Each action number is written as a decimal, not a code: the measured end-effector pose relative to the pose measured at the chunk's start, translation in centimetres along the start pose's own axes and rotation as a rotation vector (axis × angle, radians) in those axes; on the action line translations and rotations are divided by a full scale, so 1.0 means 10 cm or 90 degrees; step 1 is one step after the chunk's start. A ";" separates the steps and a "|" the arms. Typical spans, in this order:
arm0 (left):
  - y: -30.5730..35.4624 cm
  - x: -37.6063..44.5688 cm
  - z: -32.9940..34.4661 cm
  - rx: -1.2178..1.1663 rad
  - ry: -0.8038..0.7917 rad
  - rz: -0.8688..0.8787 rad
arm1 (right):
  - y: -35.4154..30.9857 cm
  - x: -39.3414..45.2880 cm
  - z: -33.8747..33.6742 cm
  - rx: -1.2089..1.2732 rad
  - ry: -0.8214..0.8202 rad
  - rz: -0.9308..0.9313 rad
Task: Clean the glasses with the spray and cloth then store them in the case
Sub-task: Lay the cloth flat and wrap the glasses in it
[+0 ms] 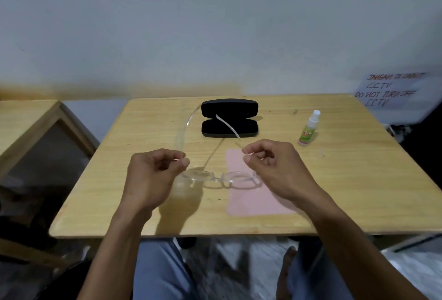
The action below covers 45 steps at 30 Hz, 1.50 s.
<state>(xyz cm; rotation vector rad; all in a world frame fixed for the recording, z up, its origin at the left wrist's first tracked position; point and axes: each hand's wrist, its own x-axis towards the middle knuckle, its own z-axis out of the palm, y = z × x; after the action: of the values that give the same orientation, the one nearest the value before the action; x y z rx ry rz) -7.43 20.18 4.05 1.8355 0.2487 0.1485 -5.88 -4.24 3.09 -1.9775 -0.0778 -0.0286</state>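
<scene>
Hands hold a pair of clear plastic-framed glasses (221, 179) just above the light wooden table (346, 180), one temple arm pinched shut between thumb and fingers of each: left hand (153, 175) on the left arm, right hand (270, 165) on the right. The lenses hang below the fingers, facing the person, partly over a flat pink cloth (253, 201). Cleaning appears not yet begun. Next, one hand likely must let go to fetch the small white spray bottle with green label (308, 129), standing well to the right. A black hard case (229, 118) lies open behind.
</scene>
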 end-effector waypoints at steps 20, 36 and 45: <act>0.04 -0.15 0.72 0.126 -0.018 0.117 | 0.46 -0.30 -0.62 -0.020 0.181 -0.091; -0.08 -0.16 0.78 0.122 -0.042 0.095 | 0.61 -0.31 -0.64 0.037 0.167 -0.069; -0.22 -0.15 0.78 0.142 -0.059 0.069 | 0.72 -0.30 -0.54 0.022 0.155 -0.066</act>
<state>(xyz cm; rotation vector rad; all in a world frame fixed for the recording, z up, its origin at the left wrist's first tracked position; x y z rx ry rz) -7.33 13.10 -0.12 2.0734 0.1046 0.1142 -8.26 -12.14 -1.56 -1.9202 -0.0218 -0.3321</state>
